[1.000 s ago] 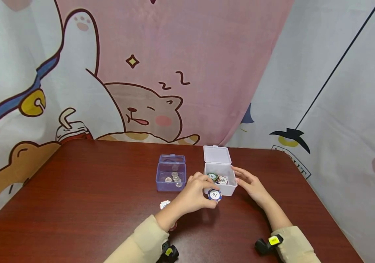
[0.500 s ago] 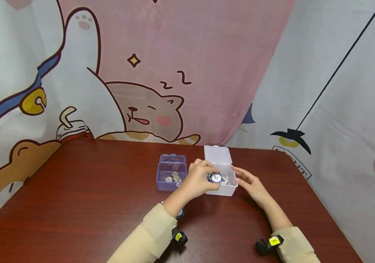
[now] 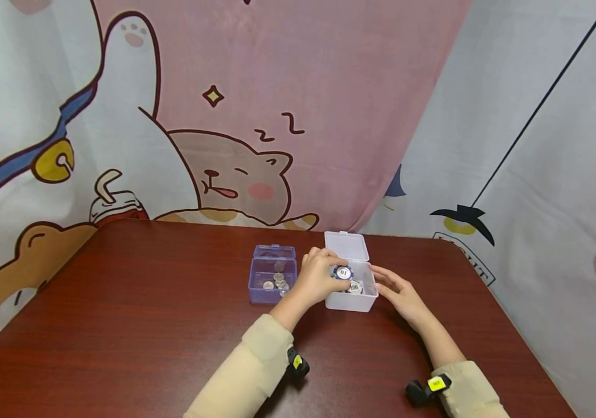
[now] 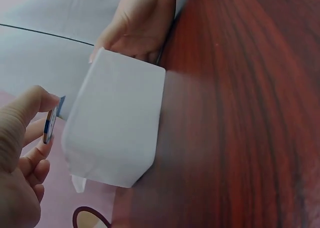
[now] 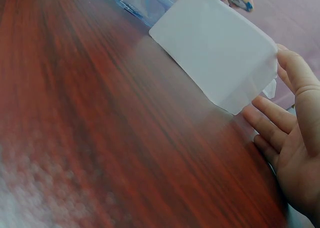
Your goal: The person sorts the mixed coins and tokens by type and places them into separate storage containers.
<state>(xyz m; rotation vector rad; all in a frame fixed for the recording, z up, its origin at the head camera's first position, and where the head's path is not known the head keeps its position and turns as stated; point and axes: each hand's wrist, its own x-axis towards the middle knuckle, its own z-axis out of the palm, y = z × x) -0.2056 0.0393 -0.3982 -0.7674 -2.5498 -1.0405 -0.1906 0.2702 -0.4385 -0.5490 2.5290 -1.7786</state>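
My left hand (image 3: 320, 274) pinches a blue-edged poker chip (image 3: 343, 273) marked 10 between thumb and fingers, over the white plastic box (image 3: 351, 302). In the left wrist view that chip (image 4: 51, 124) is seen nearly edge-on, above the level of the box's rim. Inside the box lies a white poker chip (image 3: 355, 287) marked 100; the left hand hides part of the contents. My right hand (image 3: 401, 295) rests against the box's right side. Its thumb (image 5: 297, 70) touches the rim corner, and its fairly straight fingers lie along the wall.
Left of the white box stands a translucent blue box (image 3: 266, 296), lid raised, with several silver coins (image 3: 279, 281) in it. The white box's lid (image 3: 346, 246) leans back, raised. A printed curtain (image 3: 329, 116) hangs behind the brown table (image 3: 146, 325).
My left hand has carried the blue chip from in front of the white box up and over its opening. Its forearm now covers chips seen earlier on the table. The right hand stays put.
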